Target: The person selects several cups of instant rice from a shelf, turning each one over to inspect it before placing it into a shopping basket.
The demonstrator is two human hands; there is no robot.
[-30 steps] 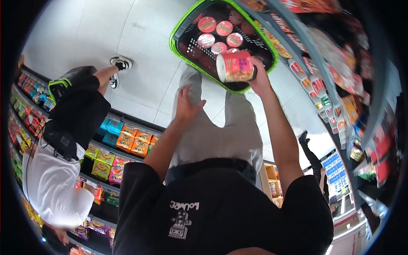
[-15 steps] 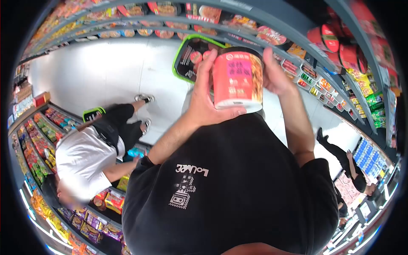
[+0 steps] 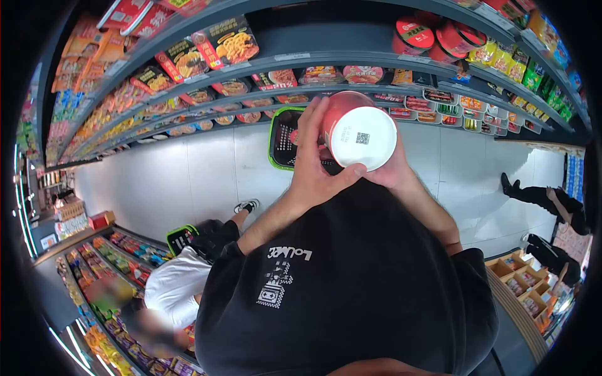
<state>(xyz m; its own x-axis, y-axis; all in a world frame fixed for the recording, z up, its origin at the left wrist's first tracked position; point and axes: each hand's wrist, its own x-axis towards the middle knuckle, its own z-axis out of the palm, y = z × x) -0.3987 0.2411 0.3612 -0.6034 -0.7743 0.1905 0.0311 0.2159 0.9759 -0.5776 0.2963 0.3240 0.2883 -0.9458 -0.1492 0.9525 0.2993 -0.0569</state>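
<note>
A red paper food tub (image 3: 332,116) is tipped so that its white base (image 3: 351,150) faces me. Small printed text and a square code show on the base. My left hand (image 3: 313,153) grips the tub from the left, its fingers running up the side and its thumb at the base's lower edge. Behind the tub's lower right side, my right hand (image 3: 392,169) supports it, with most of its fingers hidden. Beyond my left hand, a black basket with a green rim (image 3: 273,141) is partly covered by that hand and the tub.
Shelves (image 3: 326,58) of packaged food curve across the top, with similar red tubs (image 3: 414,36) at the upper right. At lower left, a person in a white shirt (image 3: 179,285) stands near another green-rimmed basket (image 3: 182,238). Other people in black (image 3: 545,200) are at the right.
The tub has turned from its printed side to its white base. My right hand has moved from beside its upper right to behind its lower right. The view has shifted, showing more upper shelving.
</note>
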